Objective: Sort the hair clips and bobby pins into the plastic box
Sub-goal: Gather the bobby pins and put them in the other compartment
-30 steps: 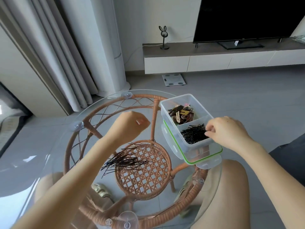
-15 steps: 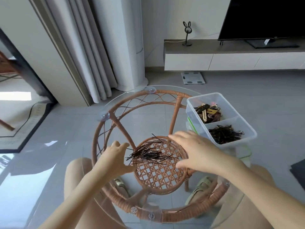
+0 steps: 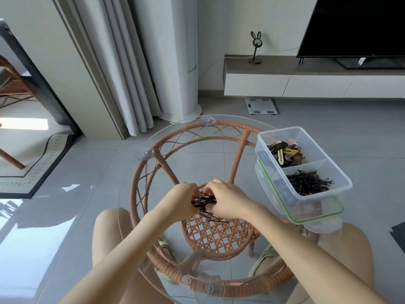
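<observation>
Two hands (image 3: pixel 206 199) round pins (image 3: pixel 202 202), box (image 3: pixel 341 189) nr.

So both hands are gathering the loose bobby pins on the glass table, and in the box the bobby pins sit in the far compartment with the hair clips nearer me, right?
Not quite. The head view shows the box's bobby pins in the near compartment and the hair clips in the far one. Both the left hand and right hand are gathering the loose pins on the glass table.
</observation>
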`<state>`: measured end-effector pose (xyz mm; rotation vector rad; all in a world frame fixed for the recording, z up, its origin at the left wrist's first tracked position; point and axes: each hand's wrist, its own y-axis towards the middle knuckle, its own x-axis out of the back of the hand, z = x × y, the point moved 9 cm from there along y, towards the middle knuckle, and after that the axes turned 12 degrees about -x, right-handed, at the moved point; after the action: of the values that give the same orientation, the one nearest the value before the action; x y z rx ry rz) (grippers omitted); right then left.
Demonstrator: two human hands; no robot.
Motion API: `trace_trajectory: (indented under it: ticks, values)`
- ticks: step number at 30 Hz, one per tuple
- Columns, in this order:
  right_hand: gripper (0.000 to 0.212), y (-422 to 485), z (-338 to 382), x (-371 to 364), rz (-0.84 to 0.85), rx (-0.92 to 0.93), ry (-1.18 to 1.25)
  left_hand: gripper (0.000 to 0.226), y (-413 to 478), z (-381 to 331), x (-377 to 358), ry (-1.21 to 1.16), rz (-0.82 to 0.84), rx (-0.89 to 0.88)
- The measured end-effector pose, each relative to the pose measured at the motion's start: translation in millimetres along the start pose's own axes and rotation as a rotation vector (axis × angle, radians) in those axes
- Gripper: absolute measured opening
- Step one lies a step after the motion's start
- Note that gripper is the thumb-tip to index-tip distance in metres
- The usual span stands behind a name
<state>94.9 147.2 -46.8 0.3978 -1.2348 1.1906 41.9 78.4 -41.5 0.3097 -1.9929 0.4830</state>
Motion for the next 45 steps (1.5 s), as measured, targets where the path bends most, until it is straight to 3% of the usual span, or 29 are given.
trace_trajectory:
  ticks: [4, 7, 12, 20, 24, 28, 31, 33, 38, 43, 45]
  values:
    - [0.048, -26, -7, 19, -0.074, 0.022, 0.064, 0.045, -11, 3, 6, -0.084, -0.076, -0.016]
    - [0.059, -50, -42, 29, -0.124, -0.106, 0.101, 0.064, -29, 18, 13, -0.057, -0.129, 0.039]
    - [0.062, -61, -72, 7, -0.056, -0.307, 0.130, 0.096, -28, 22, -4, -0.011, -0.008, 0.059]
    - [0.036, -42, -33, 0, -0.140, -0.229, 0.170, 0.085, -7, -11, -14, -0.045, 0.017, -0.037]
    - [0.066, -42, -30, 5, -0.083, -0.189, 0.215, 0.099, -12, -10, -10, 0.089, 0.003, -0.060]
    - [0.113, -39, -36, -1, 0.009, -0.136, -0.078, 0.118, -18, -12, -17, 0.204, 0.056, -0.111]
    - [0.122, -29, -29, -7, 0.047, -0.045, -0.217, 0.115, -17, -17, -24, 0.203, 0.039, -0.128]
    - [0.112, -23, -21, -5, 0.059, 0.026, -0.208, 0.102, -14, -20, -24, 0.160, 0.009, -0.136]
    - [0.058, -17, -15, 8, 0.024, 0.080, -0.002, 0.064, -6, -19, -16, 0.109, -0.021, -0.118]
    - [0.013, -20, -5, 5, -0.049, 0.166, -0.142, 0.035, -5, -14, -8, 0.065, -0.075, -0.139]
    - [0.007, -24, -1, 4, -0.097, 0.220, -0.205, 0.033, -7, -13, -5, 0.036, -0.106, -0.147]
